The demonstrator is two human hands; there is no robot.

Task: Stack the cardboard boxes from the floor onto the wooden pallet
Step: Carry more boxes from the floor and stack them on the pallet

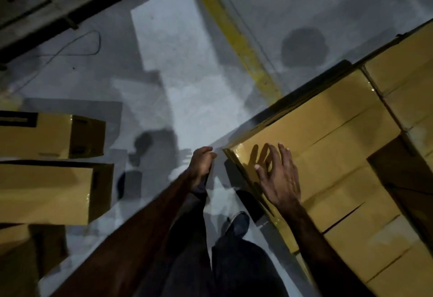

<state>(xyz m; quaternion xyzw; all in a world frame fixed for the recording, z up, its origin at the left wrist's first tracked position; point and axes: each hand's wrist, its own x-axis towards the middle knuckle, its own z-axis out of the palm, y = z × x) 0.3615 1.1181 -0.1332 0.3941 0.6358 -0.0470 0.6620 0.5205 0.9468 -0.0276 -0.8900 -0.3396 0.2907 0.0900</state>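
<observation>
1. The right hand [278, 175] is over the near-left corner of a stacked cardboard box [316, 137]. Its fingers [284, 154] are spread and a little bent, and they hold nothing. If the palm touches the box top, I cannot tell.
2. The left hand [201, 164] hangs beside the person's leg, above the grey floor [182, 81]. Its fingers are loosely curled, and I see nothing in them.
3. The stacked box lies in a layer with other brown boxes. One neighbour box [403, 81] is just behind it to the right, and another box [375, 250] is touching it on the near side. The pallet under them is hidden.
4. Two more boxes are on the floor at the left edge of the view, well apart from the stack: an upper floor box [46, 135] and a lower floor box [46, 191]. They lie just beside each other, with a narrow gap between.
5. A yellow painted line [236, 32] runs across the floor beyond the stack.
6. A thin cable [89, 41] lies on the floor at the far left, near some dark blurred structure.
7. The person's dark shoe [239, 224] stands on the floor close to the stack's near edge.
</observation>
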